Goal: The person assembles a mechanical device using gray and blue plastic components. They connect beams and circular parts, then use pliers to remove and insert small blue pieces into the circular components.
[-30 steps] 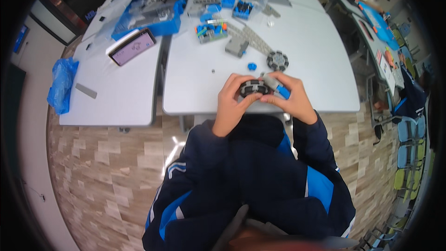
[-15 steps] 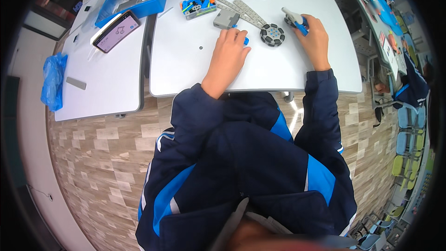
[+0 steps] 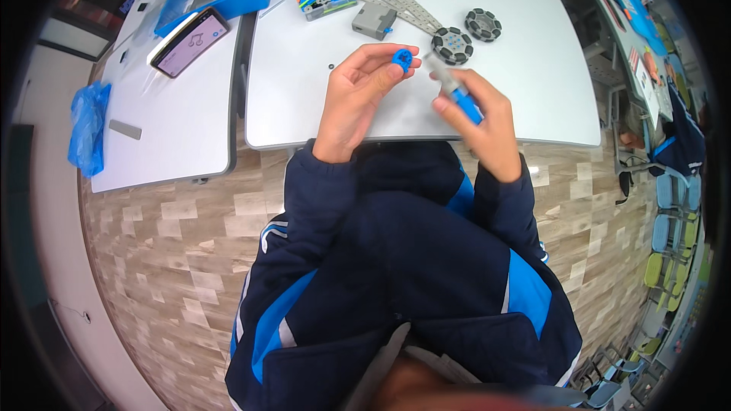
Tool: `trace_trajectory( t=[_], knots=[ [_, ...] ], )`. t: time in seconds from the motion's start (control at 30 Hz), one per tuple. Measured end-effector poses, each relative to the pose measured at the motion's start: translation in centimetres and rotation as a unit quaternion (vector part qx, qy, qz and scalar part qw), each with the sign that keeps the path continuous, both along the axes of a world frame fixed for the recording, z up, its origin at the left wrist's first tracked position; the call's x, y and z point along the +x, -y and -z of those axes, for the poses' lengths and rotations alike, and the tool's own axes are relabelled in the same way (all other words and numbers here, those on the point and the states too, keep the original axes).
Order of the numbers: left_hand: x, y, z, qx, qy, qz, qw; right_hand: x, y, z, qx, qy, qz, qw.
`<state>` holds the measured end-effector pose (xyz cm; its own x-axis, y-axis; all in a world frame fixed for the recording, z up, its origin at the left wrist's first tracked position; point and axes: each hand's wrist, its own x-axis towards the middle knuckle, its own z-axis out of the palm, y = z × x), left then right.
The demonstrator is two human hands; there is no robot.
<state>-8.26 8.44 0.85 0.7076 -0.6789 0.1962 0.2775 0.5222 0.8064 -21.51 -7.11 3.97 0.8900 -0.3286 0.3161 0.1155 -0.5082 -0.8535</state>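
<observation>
Just above the table's near part, my left hand [image 3: 352, 95] pinches a small round blue plastic part [image 3: 404, 58] between thumb and fingertips. To its right, my right hand [image 3: 491, 122] grips a grey and blue handheld tool [image 3: 464, 103], its grey end blurred by motion and pointing up toward the left. A small gap separates this tool from the blue part. Beyond my hands lie two black and grey roller wheels, a nearer wheel [image 3: 452, 46] and a farther wheel [image 3: 483, 24]. Left of them sits a grey box-shaped module [image 3: 374, 20] with a blue bit at its side.
Perforated grey beams [image 3: 411, 7] lie behind the module. A clear box [image 3: 326, 0] holds colourful small parts. On the left table [image 3: 171, 148] are a propped phone [image 3: 190, 43], a large blue bin [image 3: 255, 1], a blue plastic bag [image 3: 90, 125] and a flat grey strip [image 3: 125, 129].
My left hand has turned and lifted the blue part off the table. My right hand has come left and nearer with the tool, leaving the farther wheel in plain sight.
</observation>
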Motion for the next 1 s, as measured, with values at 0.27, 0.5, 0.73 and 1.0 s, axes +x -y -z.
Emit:
trace_trajectory(
  t=[0.27,0.5,0.73,1.0],
  knots=[
    [-1.2,-1.9,-1.0,0.006,0.091,-0.107,0.990,-0.1,-1.5,-1.4,-0.275,0.069,0.066,0.957],
    [-1.3,-3.0,-1.8,0.088,0.176,-0.119,0.973,-0.1,-0.6,-1.5,-0.387,0.094,0.043,0.916],
    [-1.7,-5.3,-3.2,0.194,0.363,-0.086,0.907,-1.5,1.0,-2.4,-0.462,0.055,-0.063,0.883],
    [-2.1,-6.2,-3.7,0.212,0.467,-0.110,0.851,-0.8,1.6,-1.0,-0.214,-0.037,-0.180,0.959]
  ],
)
